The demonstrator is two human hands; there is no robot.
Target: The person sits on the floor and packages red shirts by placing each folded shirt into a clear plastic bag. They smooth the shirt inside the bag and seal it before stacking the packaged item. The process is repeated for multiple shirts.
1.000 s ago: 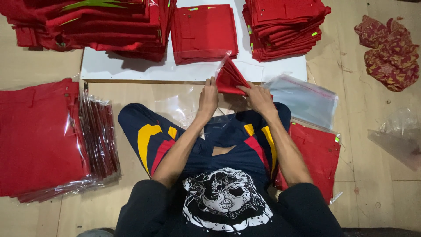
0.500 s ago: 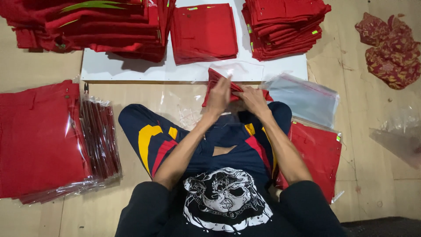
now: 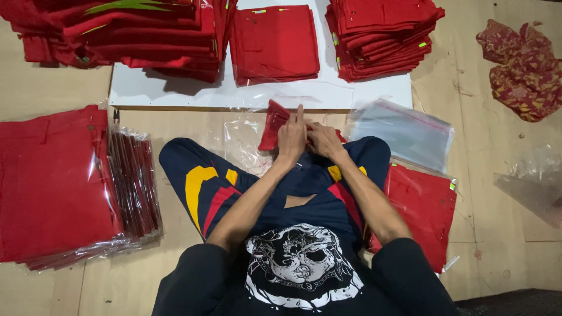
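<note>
- 2 hands meet at the person's lap: the left hand (image 3: 291, 136) lies flat with fingers together, pressing on a folded red garment (image 3: 274, 122); the right hand (image 3: 321, 139) curls its fingers at that garment's right edge, pinching it, as far as I can tell.
- Under the garment lies a clear plastic bag (image 3: 246, 140), on the floor just before the near edge of the white board (image 3: 374, 90).
- Done, I'd judge: bagged red packs (image 3: 55, 181) stacked at the left edge of the floor, 1 more bagged pack (image 3: 424, 202) by the right knee.
- Left: 3 piles of unbagged red garments (image 3: 274, 41) along the board, with empty bags (image 3: 404, 131) waiting at right.
</note>
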